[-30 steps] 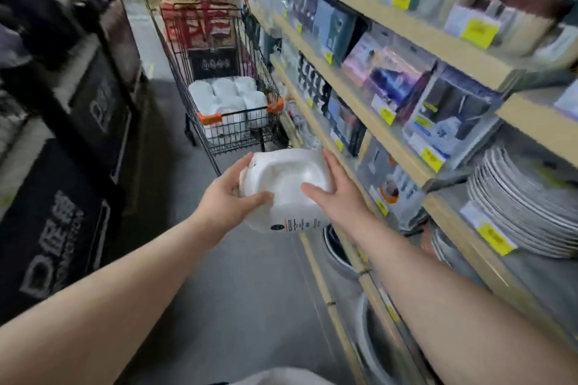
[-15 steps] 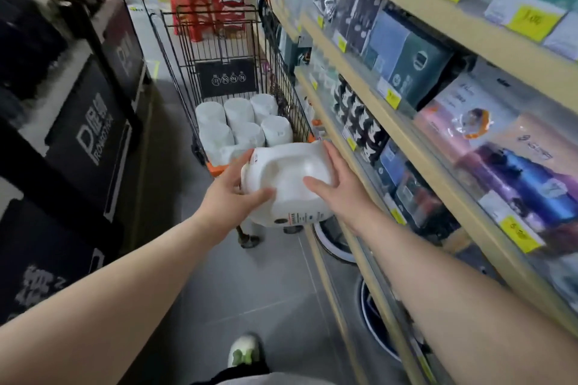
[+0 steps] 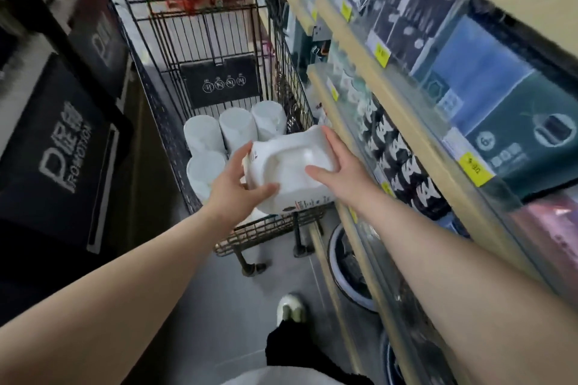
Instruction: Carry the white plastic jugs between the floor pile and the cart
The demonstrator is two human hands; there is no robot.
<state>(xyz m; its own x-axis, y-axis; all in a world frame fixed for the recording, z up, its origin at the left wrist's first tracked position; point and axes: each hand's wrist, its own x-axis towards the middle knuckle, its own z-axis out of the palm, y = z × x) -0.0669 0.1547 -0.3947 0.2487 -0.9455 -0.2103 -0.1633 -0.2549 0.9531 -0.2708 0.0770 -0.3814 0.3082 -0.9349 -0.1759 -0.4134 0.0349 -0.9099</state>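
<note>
Now both hands, left hand (image 3: 231, 186) and right hand (image 3: 339, 166), clasp the white plastic pack (image 3: 287, 170) from either side, its long axis crosswise between them, held above the near end of the wire cart (image 3: 275, 225) beside the shelf (image 3: 403, 122).

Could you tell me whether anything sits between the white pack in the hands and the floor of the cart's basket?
Partly. The left hand and right hand hold the white pack over the near end of the cart. White rolls already stand upright inside, beneath and beyond it. What lies directly under the pack is hidden.
</note>
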